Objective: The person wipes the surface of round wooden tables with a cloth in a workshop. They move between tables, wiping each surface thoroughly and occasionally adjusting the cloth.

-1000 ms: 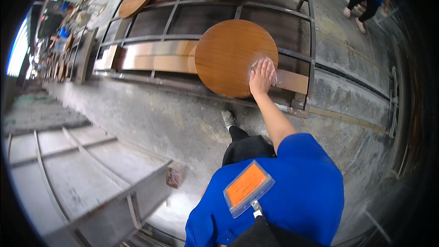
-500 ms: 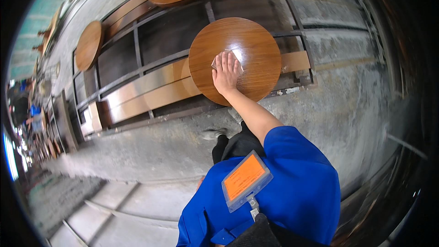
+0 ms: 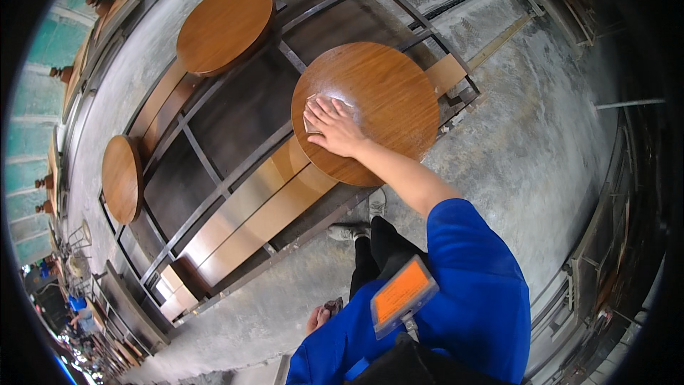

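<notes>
My right hand (image 3: 333,128) lies flat on a round wood-grain tabletop (image 3: 392,100), fingers stretched out and slightly spread. Beneath the palm and fingers is a thin pale sheet (image 3: 310,127), mostly covered; its material cannot be made out. A glossy patch of light shows on the wood beside the fingertips. Low at my left side, my left hand (image 3: 318,319) is partly hidden by my blue shirt. Its fingers are closed at a small dark brown thing (image 3: 333,306), whose kind I cannot tell.
The tabletop rests on a dark metal frame (image 3: 206,150) with long brown boards (image 3: 249,199). Two more round tabletops, one at the back (image 3: 226,25) and one at the left (image 3: 121,178), lie on it. My shoes (image 3: 349,231) stand on concrete beside the frame.
My right hand has slid left across the tabletop with the sheet under it. The view has turned, and my left hand with the dark brown thing now shows more.
</notes>
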Action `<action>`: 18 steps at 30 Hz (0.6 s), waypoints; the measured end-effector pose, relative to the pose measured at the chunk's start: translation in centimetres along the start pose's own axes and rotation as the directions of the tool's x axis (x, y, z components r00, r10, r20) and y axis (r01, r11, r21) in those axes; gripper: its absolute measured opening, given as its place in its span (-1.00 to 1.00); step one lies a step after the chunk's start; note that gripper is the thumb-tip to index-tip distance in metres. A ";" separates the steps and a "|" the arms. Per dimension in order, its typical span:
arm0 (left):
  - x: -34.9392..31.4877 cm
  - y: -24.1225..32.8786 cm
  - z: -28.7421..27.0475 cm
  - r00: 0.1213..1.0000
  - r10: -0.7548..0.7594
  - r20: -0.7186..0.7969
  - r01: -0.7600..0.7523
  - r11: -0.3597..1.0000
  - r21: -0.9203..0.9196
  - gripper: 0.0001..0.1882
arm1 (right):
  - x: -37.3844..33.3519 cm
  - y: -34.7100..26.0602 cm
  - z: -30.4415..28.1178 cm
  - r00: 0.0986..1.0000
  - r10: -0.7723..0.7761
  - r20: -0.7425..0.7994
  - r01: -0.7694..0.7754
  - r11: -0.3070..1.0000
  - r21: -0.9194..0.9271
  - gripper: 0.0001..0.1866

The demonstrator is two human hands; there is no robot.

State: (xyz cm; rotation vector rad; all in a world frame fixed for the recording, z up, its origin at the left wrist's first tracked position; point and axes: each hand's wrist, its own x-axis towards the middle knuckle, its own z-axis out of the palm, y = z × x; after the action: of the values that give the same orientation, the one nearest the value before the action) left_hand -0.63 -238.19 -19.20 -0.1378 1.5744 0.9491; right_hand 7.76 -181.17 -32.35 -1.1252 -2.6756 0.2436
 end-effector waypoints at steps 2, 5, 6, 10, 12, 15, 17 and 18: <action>0.4 -0.8 -1.3 1.000 0.009 -0.008 -0.009 1.000 -0.019 -0.67 | 1.2 3.8 -1.0 0.997 0.051 0.049 -0.047 0.995 -0.092 -0.17; 1.2 -2.2 -1.8 0.999 -0.047 -0.017 0.045 0.993 -0.108 -0.70 | 4.4 7.6 -1.6 0.648 0.680 -0.343 -0.755 0.633 -0.171 -0.18; 1.5 -2.4 -1.6 0.998 -0.053 -0.018 0.050 0.992 -0.112 -0.70 | 5.2 7.1 -1.3 0.650 0.698 -0.300 -0.752 0.650 -0.115 -0.17; 2.4 -1.9 0.0 0.995 -0.099 -0.003 0.098 0.986 -0.133 -0.71 | 6.0 -0.4 0.8 0.982 0.167 -0.092 -0.175 0.981 -0.083 -0.20; 2.4 -0.9 0.7 0.996 -0.072 0.047 0.078 0.986 -0.146 -0.72 | 6.5 -0.8 0.6 0.989 -0.133 -0.071 0.134 0.991 0.011 -0.31; 1.5 0.1 1.0 0.991 -0.129 -0.048 0.120 0.981 -0.155 -0.71 | 7.9 2.8 -0.2 0.984 0.093 -0.152 -0.096 0.995 -0.009 -0.39; 1.3 0.1 1.1 0.996 -0.085 -0.036 0.078 0.984 -0.163 -0.71 | 8.7 4.6 0.5 0.771 0.294 -0.564 -0.558 0.739 -0.377 -0.29; 1.2 -0.1 1.1 0.995 -0.091 -0.047 0.083 0.984 -0.157 -0.71 | 8.9 5.1 1.1 0.760 0.404 -0.509 -0.593 0.752 -0.289 -0.26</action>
State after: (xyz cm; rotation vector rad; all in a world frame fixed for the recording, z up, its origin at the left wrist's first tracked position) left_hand -0.04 -237.01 -20.24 -0.3411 1.5305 1.0050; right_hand 4.88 -171.34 -33.30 -1.8051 -2.0266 -0.4996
